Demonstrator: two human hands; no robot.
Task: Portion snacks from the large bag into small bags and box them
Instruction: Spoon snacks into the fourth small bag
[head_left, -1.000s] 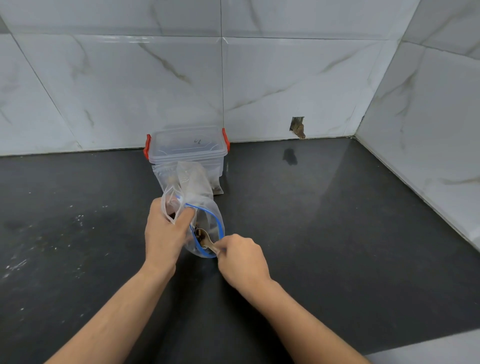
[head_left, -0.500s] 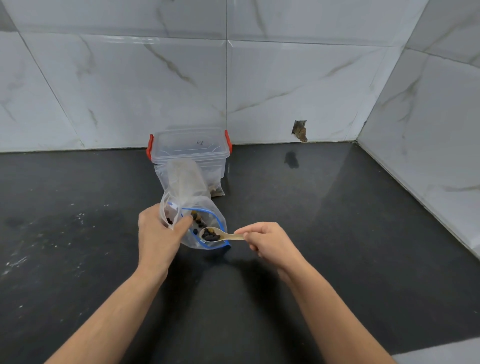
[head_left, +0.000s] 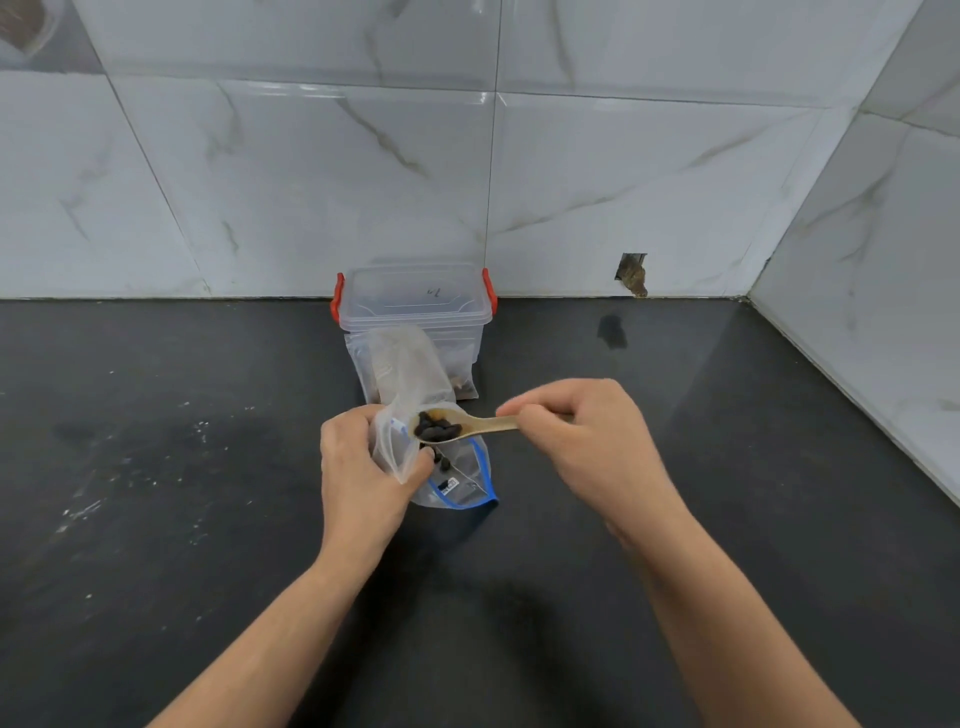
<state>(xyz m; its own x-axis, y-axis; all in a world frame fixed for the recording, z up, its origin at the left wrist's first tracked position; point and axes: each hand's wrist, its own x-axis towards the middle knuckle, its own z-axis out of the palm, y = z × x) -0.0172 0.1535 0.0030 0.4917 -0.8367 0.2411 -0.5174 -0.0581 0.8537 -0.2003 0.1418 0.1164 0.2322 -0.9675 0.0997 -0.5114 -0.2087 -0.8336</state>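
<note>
Head view: box (head_left: 415, 306) contents indistinct.

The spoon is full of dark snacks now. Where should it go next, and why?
Probably tip the wooden spoon into the small bag that the left hand pinches. The right hand holds the spoon level, loaded with dark snacks, right above the bags, so a small move left and a tilt should drop them in.
</note>
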